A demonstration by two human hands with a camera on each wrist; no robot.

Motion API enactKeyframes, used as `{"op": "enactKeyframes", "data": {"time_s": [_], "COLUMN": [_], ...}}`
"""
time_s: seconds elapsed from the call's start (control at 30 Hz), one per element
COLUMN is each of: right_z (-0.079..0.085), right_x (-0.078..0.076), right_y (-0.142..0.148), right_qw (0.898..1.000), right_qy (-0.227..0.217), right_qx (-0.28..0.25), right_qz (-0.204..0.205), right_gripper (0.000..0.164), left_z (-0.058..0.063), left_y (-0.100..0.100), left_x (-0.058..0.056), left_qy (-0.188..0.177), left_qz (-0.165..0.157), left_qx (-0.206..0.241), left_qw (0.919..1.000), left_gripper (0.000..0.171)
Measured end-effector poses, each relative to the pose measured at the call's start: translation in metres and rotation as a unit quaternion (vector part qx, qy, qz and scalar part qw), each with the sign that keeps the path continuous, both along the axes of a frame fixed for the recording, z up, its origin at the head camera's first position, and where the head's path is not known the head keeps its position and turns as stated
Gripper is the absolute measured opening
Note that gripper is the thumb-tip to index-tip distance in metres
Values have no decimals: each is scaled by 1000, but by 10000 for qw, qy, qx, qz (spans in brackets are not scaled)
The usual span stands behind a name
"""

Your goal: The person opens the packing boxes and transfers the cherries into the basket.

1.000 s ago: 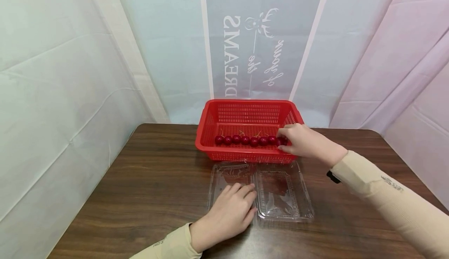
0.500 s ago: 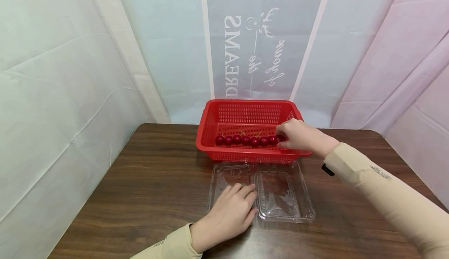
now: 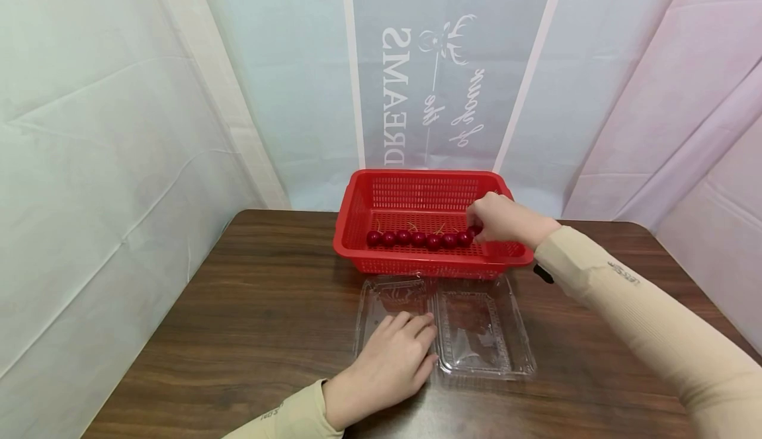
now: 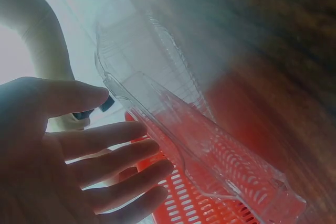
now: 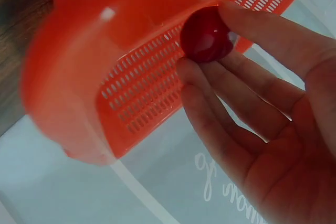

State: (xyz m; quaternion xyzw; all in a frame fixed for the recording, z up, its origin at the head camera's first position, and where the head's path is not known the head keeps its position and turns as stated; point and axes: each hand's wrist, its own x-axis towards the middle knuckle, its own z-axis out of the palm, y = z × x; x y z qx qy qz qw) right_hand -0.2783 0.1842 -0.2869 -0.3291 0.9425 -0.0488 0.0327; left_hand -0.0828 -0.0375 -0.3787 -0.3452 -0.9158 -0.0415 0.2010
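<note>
A red perforated plastic basket (image 3: 381,262) holds a row of dark red cherries (image 3: 419,239), some with pale stems. My right hand (image 3: 502,218) is over the basket's right end, just past the row. Between its thumb and fingertips it pinches one round cherry (image 5: 206,35), glossy in the right wrist view. In front of the basket lies an unfolded clear plastic clamshell box (image 3: 476,333), its two halves side by side. My left hand (image 3: 389,366) rests over the left half, fingers loosely extended toward the middle fold. The left wrist view shows those fingers spread along the clear edge (image 4: 173,145).
A dark wood-grain table (image 3: 250,307) bears everything. Behind it hangs a pale cloth backdrop (image 3: 440,95) with mirrored lettering, and light cloth walls stand at both sides. A black band (image 3: 543,273) shows at the right sleeve.
My right hand has risen a little and shifted slightly left with the pinched cherry, uncovering more of the basket's right front rim. The left hand has stayed where it was.
</note>
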Motion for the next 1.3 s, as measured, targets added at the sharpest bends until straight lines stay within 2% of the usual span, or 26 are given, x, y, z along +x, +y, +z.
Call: {"op": "enactKeyframes", "data": {"time_s": [0.6,0.9,1.3], "right_z": [1,-2,-9], "right_x": [-31,-42,-61], "right_y": [-11,-16,-22], "right_qw": [9968,9946,9860], "right_qy": [-471,-589,-1062], "right_qx": [499,719,740], "right_qz": [-404,-458,-1050], "right_gripper": [19,18,29], "left_z": [-1,-1,-1], "left_y": [0,-1,-1], "left_x": [-1,-1,-2], "left_qy": [-56,-47,-34], "left_qz": [-23,-30,-53], "left_qx": [-28,-54,-19], "left_qw": [10000,10000,10000], "left_gripper": [28,27,26]}}
